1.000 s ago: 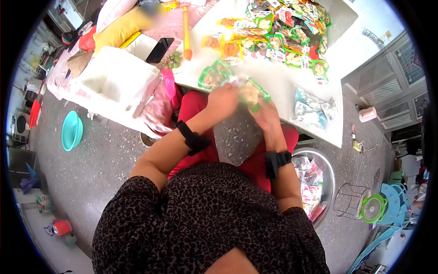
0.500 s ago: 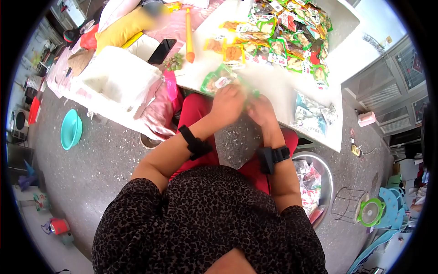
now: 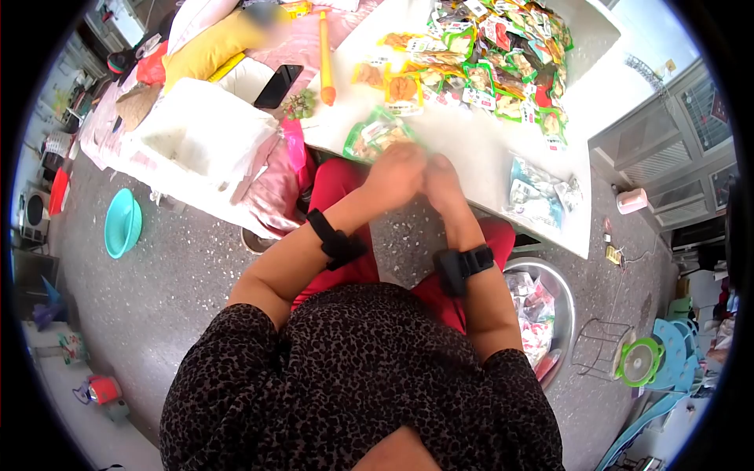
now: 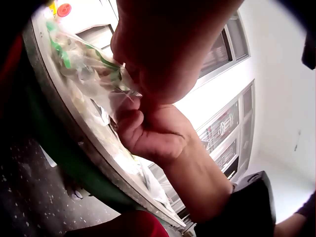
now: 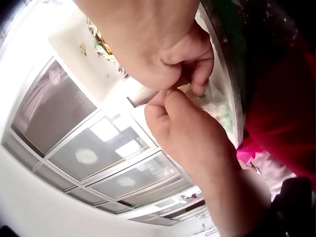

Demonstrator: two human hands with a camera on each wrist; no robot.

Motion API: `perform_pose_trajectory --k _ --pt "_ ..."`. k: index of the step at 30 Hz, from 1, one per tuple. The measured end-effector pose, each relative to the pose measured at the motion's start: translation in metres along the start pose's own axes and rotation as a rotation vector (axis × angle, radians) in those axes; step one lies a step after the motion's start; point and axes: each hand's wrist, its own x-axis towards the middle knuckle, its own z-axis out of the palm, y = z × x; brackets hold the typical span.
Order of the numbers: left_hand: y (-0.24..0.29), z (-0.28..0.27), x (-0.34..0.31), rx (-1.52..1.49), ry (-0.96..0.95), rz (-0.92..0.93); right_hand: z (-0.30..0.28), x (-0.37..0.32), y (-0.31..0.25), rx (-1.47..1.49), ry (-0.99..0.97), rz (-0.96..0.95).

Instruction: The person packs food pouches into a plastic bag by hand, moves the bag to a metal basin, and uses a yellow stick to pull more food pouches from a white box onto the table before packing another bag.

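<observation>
At the table's near edge my two hands meet, knuckles close together, over a clear, green-edged food packet (image 3: 375, 135). The left hand (image 3: 395, 173) has its fingers curled and pinches the packet's edge. In the left wrist view the packet (image 4: 91, 66) stretches away from the fingertips, its pale contents showing through the film. The right hand (image 4: 150, 131) comes in from the other side and pinches the same corner with thumb and curled fingers. In the right wrist view the right hand is in front and the left hand (image 5: 185, 123) lies below it; the packet is mostly hidden there.
Many colourful food packets (image 3: 506, 71) are heaped on the white table (image 3: 471, 145). Two orange packets (image 3: 403, 89) lie nearer. A blue-white bag (image 3: 534, 192) is at right. A phone (image 3: 279, 86) and white box (image 3: 196, 137) stand left. A metal basin (image 3: 561, 314) holds more packets.
A packet held out between the hands at the right has gone from sight there. The right hand has turned inward and moved left against the left hand, its fingers now curled.
</observation>
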Motion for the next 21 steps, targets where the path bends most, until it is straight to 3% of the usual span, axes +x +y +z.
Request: perform_pose_trajectory --k 2,5,7,13,17,21 --pt "-0.002 -0.005 0.004 -0.009 -0.067 0.018 0.001 -0.005 -0.011 -0.196 0.017 -0.029" --pt "-0.001 -0.005 0.006 -0.104 -0.114 0.0 -0.012 0.019 0.019 0.395 -0.052 -0.067" --pt "-0.002 0.001 0.004 -0.101 -0.075 0.021 -0.012 0.025 0.027 0.503 -0.064 -0.087" --pt "0.004 0.003 0.007 -0.14 -0.096 0.069 -0.003 0.026 0.026 0.195 -0.06 -0.177" --pt "0.004 -0.001 0.009 -0.14 -0.176 0.062 -0.011 0.04 0.035 0.243 -0.126 -0.337" --pt "0.014 -0.004 -0.001 -0.034 -0.061 0.063 -0.012 0.022 0.031 0.289 -0.104 -0.365"
